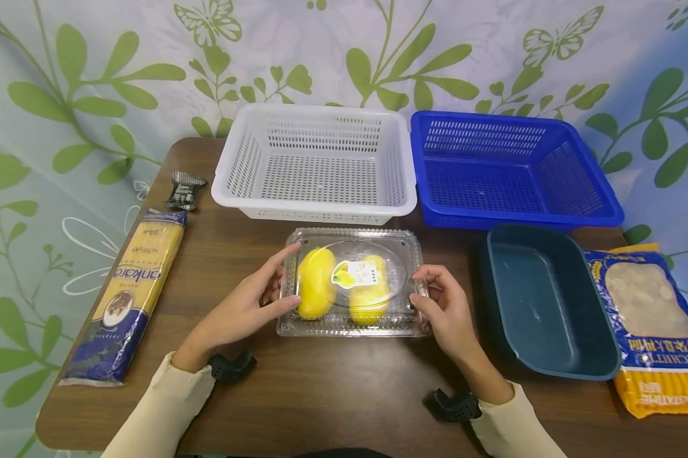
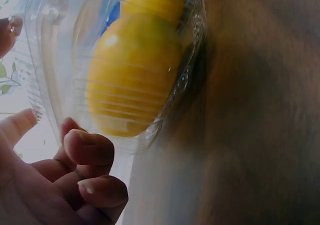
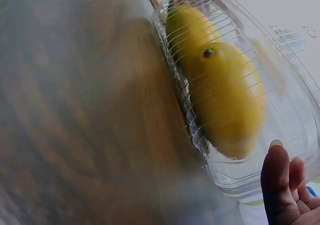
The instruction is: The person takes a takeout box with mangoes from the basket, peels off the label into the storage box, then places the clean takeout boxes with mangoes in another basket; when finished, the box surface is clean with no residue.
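A clear plastic clamshell box (image 1: 401, 321) with two yellow mangoes (image 1: 316, 280) inside lies in the middle, close over the table. A label with a yellow fruit picture (image 1: 355, 274) is on its lid. My left hand (image 1: 258, 296) grips the left end, thumb and index finger on the rim and the other fingers curled beneath. On the opposite end my right hand (image 1: 447, 302) holds the box between thumb and fingers. Through the ribbed side wall a mango (image 2: 135, 75) shows in the left wrist view, and a mango (image 3: 227, 100) in the right wrist view.
Behind the box stand a white basket (image 1: 315, 210) and a blue basket (image 1: 493, 219). A dark teal tub (image 1: 550, 318) is at the right, beside a pasta bag (image 1: 653, 318). At the left lie a long pasta packet (image 1: 126, 299) and a small black wrapped packet (image 1: 184, 191).
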The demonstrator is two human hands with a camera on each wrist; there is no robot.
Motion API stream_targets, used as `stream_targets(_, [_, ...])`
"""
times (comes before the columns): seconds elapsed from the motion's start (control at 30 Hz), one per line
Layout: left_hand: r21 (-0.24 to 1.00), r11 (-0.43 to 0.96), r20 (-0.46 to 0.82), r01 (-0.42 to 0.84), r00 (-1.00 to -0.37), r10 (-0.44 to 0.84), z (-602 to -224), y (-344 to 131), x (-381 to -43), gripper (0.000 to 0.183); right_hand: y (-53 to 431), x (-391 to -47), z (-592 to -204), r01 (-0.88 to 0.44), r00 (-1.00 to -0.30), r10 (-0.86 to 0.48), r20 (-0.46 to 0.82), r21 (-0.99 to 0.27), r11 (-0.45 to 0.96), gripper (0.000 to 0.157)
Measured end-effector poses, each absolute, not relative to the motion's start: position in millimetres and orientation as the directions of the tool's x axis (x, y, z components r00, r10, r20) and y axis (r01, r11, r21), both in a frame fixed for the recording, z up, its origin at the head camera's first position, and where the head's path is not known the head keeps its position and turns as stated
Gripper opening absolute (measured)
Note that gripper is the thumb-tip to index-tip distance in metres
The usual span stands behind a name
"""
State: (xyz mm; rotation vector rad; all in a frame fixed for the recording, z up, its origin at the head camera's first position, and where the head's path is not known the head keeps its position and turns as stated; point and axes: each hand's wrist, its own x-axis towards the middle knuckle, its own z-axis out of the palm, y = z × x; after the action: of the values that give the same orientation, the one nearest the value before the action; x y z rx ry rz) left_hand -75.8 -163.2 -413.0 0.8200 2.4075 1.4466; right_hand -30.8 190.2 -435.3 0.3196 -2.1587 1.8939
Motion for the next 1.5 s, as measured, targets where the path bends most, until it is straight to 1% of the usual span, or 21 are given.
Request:
stream_targets(0.13, [0.879,0.353,0.079,0.321,-0.828,0.555,-413.7,-163.8,-75.8,0.071,192.5,-31.9,-433.2,-0.301,-0.953,-0.029,0.301,-0.936,0.184,0.025])
stream_targets(0.23, [0.891,0.343,0.066,0.299,-0.831,0.553,-415.3,-164.4,-75.8,0.071,196.9,-31.7,-431.3,-0.296,-0.955,-0.070,0.288,-0.916,0.272,0.028])
stream_targets(0.33, [0.900,0.331,0.059,0.285,-0.830,0.555,-416.5,-163.4,-75.6,0.071,203.3,-31.1,-430.1,-0.323,-0.946,-0.129,0.296,-0.867,0.379,0.032])
stream_targets(0.47, [0.907,0.313,0.065,0.282,-0.827,0.559,-417.8,-161.1,-76.4,0.072,212.9,-29.7,-425.5,-0.375,-0.927,-0.229,0.298,-0.754,0.538,0.042])
stream_targets(0.57, [0.914,0.294,0.073,0.280,-0.825,0.560,-418.7,-160.2,-77.1,0.074,218.9,-27.8,-417.8,-0.389,-0.921,-0.291,0.258,-0.635,0.668,0.052])
stream_targets(0.67, [0.919,0.278,0.080,0.280,-0.822,0.563,-419.5,-159.7,-77.3,0.076,221.8,-24.9,-407.0,-0.377,-0.926,-0.318,0.203,-0.522,0.765,0.060])
stream_targets(0.73, [0.919,0.276,0.083,0.282,-0.821,0.564,-419.8,-159.1,-77.4,0.076,221.8,-24.2,-399.3,-0.378,-0.926,-0.322,0.199,-0.458,0.804,0.061])
stream_targets(0.8, [0.917,0.277,0.085,0.285,-0.822,0.564,-420.2,-158.7,-77.6,0.076,220.3,-25.3,-391.8,-0.401,-0.913,-0.326,0.243,-0.406,0.821,0.059])
stream_targets(0.9, [0.917,0.281,0.084,0.283,-0.826,0.557,-420.8,-158.2,-77.7,0.077,214.7,-31.0,-380.9,-0.447,-0.877,-0.324,0.355,-0.353,0.822,0.051])
stream_targets(1.0, [0.918,0.280,0.085,0.282,-0.827,0.556,-421.6,-158.1,-77.6,0.077,205.0,-38.0,-370.4,-0.476,-0.853,-0.329,0.405,-0.347,0.808,0.041])
stream_targets(1.17, [0.917,0.273,0.093,0.290,-0.822,0.562,-421.6,-156.7,-78.5,0.077,184.1,-47.9,-356.4,-0.489,-0.864,-0.370,0.341,-0.397,0.777,0.027])
stream_targets(1.23, [0.916,0.273,0.095,0.294,-0.820,0.565,-421.1,-156.2,-78.8,0.078,176.6,-52.0,-353.5,-0.497,-0.864,-0.392,0.317,-0.410,0.764,0.025])
stream_targets(1.33, [0.916,0.276,0.092,0.292,-0.821,0.564,-420.6,-156.1,-78.7,0.078,167.4,-58.7,-351.3,-0.509,-0.860,-0.426,0.281,-0.420,0.751,0.022])
stream_targets(1.5, [0.915,0.286,0.083,0.285,-0.825,0.559,-421.0,-157.5,-78.3,0.078,158.7,-66.9,-348.7,-0.495,-0.868,-0.455,0.199,-0.421,0.760,0.024])
